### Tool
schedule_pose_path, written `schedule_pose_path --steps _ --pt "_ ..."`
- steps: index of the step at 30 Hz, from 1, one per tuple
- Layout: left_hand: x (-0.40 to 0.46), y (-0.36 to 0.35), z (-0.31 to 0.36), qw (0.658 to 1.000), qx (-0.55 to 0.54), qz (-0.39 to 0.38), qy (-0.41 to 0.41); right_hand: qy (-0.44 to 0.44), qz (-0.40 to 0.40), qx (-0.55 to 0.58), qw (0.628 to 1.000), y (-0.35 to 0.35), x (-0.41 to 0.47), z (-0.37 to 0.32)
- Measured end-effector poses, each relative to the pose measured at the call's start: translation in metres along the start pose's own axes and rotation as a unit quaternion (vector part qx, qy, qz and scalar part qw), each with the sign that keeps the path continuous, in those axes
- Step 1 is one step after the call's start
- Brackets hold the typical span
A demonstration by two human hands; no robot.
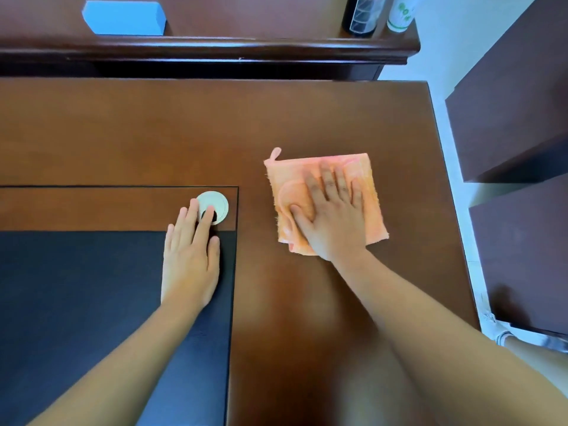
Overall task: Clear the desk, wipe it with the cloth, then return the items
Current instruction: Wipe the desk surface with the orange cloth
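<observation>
Cloth [325, 201] lies folded and flat on the right half of the table [153, 133], so we judge the wiping step to be in hand: the near surface holds no loose items, and returning them is not yet begun. Reading from the left, the blue box [123, 18] sits on the raised ledge [215, 46] at the back. Our left hand [190, 256] rests palm down on the corner of the black mat [76, 302], fingers straight and together, holding nothing; its fingertips [209, 210] reach onto the white grommet [215, 202] set in the table. It appears to brace the body. Our right hand [335, 219] is spread flat on the cloth, fingers splayed, thumb out to the left, pressing rather than gripping, with the forearm running back toward the lower right. Farther right on the ledge stand a dark bottle [362, 16] and a white bottle [401, 15], close together. The next move, we judge, calls for steady downward pressure while sliding the cloth across the unwiped wood, keeping the folds from bunching under the palm.
</observation>
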State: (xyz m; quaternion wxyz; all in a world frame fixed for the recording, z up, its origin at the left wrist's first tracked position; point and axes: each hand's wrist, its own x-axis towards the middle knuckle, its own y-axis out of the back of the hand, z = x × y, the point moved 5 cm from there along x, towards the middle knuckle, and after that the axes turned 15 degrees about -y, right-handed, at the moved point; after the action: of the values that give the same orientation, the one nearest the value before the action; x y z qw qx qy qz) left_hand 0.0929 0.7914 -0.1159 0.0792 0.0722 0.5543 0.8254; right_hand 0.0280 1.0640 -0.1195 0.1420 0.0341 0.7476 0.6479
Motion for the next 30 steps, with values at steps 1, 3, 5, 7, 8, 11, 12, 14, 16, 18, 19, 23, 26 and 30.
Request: schedule_pose_path --steps 1,3,5,7,8,11,12,14,16,18,19,23,26,30 --pt "-0.010 -0.002 0.001 1.000 0.012 -0.004 -0.005 -0.020 0.000 -0.003 1.000 0.002 0.000 0.018" --pt "-0.020 -0.004 0.002 1.000 0.027 -0.001 -0.009 -0.062 -0.005 -0.013 0.998 0.007 0.001 0.059" --pt "-0.020 -0.005 0.002 0.999 0.029 0.012 -0.007 -0.107 -0.007 -0.018 0.994 0.013 0.000 0.099" --pt "-0.019 -0.006 0.001 0.999 0.034 0.019 -0.009 -0.147 -0.005 -0.011 0.989 0.018 -0.004 0.131" --pt "-0.019 -0.006 0.001 0.999 0.037 0.020 -0.013 -0.166 -0.003 -0.004 0.986 0.020 -0.007 0.142" --pt "-0.019 -0.007 0.000 0.998 0.048 0.019 -0.022 -0.226 0.016 0.011 0.974 0.022 -0.014 0.146" --pt "-0.019 -0.008 0.001 0.998 0.053 0.018 -0.023 -0.246 0.023 0.013 0.969 0.022 -0.015 0.140" --pt "-0.018 -0.008 0.001 0.998 0.061 0.018 -0.024 -0.283 0.033 0.017 0.958 0.020 -0.020 0.121" --pt "-0.019 -0.009 0.001 0.997 0.065 0.018 -0.027 -0.290 0.033 0.018 0.956 0.015 -0.025 0.096" --pt "-0.018 -0.009 0.000 0.997 0.067 0.017 -0.029 -0.265 0.026 0.008 0.964 0.008 -0.032 0.064" --pt "-0.018 -0.009 0.000 0.997 0.068 0.016 -0.029 -0.245 0.024 0.000 0.969 0.004 -0.036 0.045" --pt "-0.018 -0.009 0.001 0.997 0.074 0.012 -0.030 -0.149 0.024 -0.004 0.989 -0.014 -0.057 -0.035" --pt "-0.018 -0.008 0.000 0.998 0.065 0.008 -0.027 -0.093 0.022 0.014 0.995 -0.027 -0.076 -0.088" --pt "-0.019 -0.007 0.002 0.997 0.067 -0.002 -0.042 -0.020 0.007 0.017 1.000 -0.036 -0.091 -0.111"
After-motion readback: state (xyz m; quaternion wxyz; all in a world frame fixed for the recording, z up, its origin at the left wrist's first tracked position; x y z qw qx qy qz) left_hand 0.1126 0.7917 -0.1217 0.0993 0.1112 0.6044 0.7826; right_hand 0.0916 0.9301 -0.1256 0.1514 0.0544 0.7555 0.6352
